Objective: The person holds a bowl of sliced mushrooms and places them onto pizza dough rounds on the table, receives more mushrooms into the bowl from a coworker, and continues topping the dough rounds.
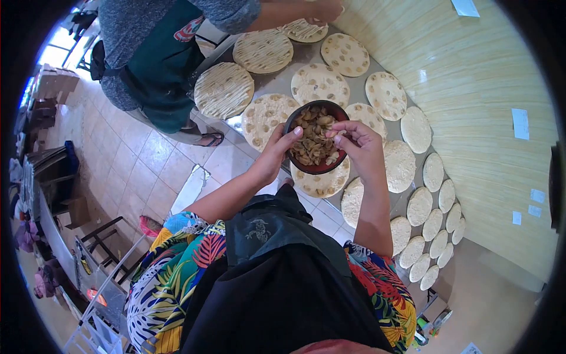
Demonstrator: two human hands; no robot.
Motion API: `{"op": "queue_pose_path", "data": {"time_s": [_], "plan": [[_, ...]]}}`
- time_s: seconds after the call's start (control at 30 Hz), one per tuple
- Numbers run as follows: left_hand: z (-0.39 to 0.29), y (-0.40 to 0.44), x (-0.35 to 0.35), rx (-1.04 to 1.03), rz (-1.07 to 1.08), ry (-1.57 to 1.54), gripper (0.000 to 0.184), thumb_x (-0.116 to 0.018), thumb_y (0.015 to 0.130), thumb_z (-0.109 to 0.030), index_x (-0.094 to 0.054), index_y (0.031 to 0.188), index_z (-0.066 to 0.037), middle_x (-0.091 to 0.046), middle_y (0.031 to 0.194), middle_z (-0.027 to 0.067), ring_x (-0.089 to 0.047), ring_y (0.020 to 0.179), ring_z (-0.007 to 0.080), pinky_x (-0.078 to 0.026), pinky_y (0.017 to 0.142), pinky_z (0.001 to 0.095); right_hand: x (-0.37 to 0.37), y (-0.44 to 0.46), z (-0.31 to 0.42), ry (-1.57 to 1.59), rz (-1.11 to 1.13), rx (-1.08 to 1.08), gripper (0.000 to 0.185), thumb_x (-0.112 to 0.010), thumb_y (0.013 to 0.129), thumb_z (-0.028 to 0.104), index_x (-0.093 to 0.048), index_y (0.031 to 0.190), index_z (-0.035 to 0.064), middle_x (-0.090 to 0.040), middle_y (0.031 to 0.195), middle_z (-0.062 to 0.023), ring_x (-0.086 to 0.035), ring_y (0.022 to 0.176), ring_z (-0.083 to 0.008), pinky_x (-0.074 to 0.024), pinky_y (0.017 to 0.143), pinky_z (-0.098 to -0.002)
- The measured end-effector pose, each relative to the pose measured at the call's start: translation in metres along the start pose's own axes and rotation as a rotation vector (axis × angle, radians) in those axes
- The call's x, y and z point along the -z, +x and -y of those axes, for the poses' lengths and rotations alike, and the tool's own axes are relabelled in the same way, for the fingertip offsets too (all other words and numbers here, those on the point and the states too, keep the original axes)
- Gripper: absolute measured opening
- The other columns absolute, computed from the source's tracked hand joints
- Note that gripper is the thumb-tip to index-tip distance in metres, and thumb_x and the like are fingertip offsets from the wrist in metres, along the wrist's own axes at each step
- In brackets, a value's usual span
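Observation:
My left hand [275, 152] grips the near-left side of a dark bowl [319, 169] with a reddish inside, its thumb over the rim. Brownish slices that look like sliced mushrooms [312, 137] fill much of the bowl. At the bowl's right side, my right hand [362, 147] has its thumb and fingertips pinched together on some pale slices. Below the bowl lies a round pizza base [321, 184] dotted with slices. More dotted bases, such as one pizza base [266, 118] to the left and another pizza base [320, 84] beyond, lie around it.
A metal table [392, 203] carries several plain pizza bases [398, 166] to the right. Further left, bases with pale stripes [224, 90] lie near a co-worker [147, 65] in a dark apron, whose hand [327, 10] reaches over the table. A wall [471, 118] borders the table.

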State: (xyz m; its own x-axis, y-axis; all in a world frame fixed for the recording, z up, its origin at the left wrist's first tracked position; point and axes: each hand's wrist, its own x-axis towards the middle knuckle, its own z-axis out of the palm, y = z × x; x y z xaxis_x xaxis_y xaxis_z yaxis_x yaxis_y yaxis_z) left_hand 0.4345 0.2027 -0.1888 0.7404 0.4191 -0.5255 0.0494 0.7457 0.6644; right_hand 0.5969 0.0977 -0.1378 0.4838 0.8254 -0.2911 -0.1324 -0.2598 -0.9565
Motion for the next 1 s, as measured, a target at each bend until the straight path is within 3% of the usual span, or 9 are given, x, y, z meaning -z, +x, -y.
{"op": "queue_pose_path", "data": {"time_s": [0.43, 0.73, 0.9, 0.97, 1.0], "plan": [[0.021, -0.001, 0.013, 0.009, -0.004, -0.011, 0.069, -0.058, 0.083, -0.048, -0.034, 0.130, -0.004, -0.045, 0.125, 0.0116, -0.041, 0.118, 0.0209, -0.033, 0.097, 0.0356, 0.027, -0.003, -0.007, 0.118, -0.105, -0.030, 0.027, -0.060, 0.075, -0.010, -0.060, 0.101, -0.0024, -0.063, 0.087, -0.0067, -0.058, 0.077, -0.0093, -0.0479, 0.069, -0.0220], [0.036, 0.011, 0.021, 0.045, -0.059, -0.053, 0.066, -0.057, 0.084, -0.045, -0.035, 0.131, -0.005, -0.043, 0.129, 0.0096, -0.038, 0.122, 0.0205, -0.029, 0.101, 0.0345, 0.141, 0.062, -0.081, 0.035, -0.446, -0.159, 0.015, -0.059, 0.080, 0.003, -0.064, 0.094, 0.0007, -0.064, 0.080, -0.0047, -0.059, 0.068, -0.0095, -0.0491, 0.060, -0.0219], [0.040, 0.023, 0.021, 0.048, -0.116, -0.059, 0.069, -0.057, 0.085, -0.041, -0.030, 0.135, -0.002, -0.039, 0.134, 0.0120, -0.035, 0.124, 0.0222, -0.025, 0.105, 0.0355, 0.226, 0.128, -0.154, -0.281, -0.522, -0.153, 0.020, -0.063, 0.076, 0.006, -0.066, 0.097, 0.0047, -0.064, 0.075, -0.0042, -0.060, 0.069, -0.0104, -0.0495, 0.058, -0.0241], [0.042, 0.028, 0.021, 0.066, -0.136, -0.056, 0.069, -0.057, 0.085, -0.041, -0.030, 0.135, -0.002, -0.039, 0.134, 0.0127, -0.035, 0.125, 0.0225, -0.025, 0.105, 0.0351, 0.249, 0.152, -0.177, -0.722, -0.588, 0.025, 0.022, -0.065, 0.071, 0.009, -0.066, 0.093, 0.0063, -0.065, 0.074, -0.0095, -0.062, 0.068, -0.0172, -0.0505, 0.061, -0.0304], [0.043, 0.031, 0.021, 0.060, -0.133, -0.047, 0.070, -0.057, 0.085, -0.041, -0.030, 0.135, -0.001, -0.039, 0.134, 0.0132, -0.034, 0.125, 0.0226, -0.025, 0.105, 0.0348, 0.256, 0.161, -0.184, -0.719, -0.585, 0.017, 0.022, -0.065, 0.071, 0.009, -0.066, 0.093, 0.0063, -0.065, 0.074, -0.0095, -0.062, 0.068, -0.0172, -0.0505, 0.061, -0.0304]]}}
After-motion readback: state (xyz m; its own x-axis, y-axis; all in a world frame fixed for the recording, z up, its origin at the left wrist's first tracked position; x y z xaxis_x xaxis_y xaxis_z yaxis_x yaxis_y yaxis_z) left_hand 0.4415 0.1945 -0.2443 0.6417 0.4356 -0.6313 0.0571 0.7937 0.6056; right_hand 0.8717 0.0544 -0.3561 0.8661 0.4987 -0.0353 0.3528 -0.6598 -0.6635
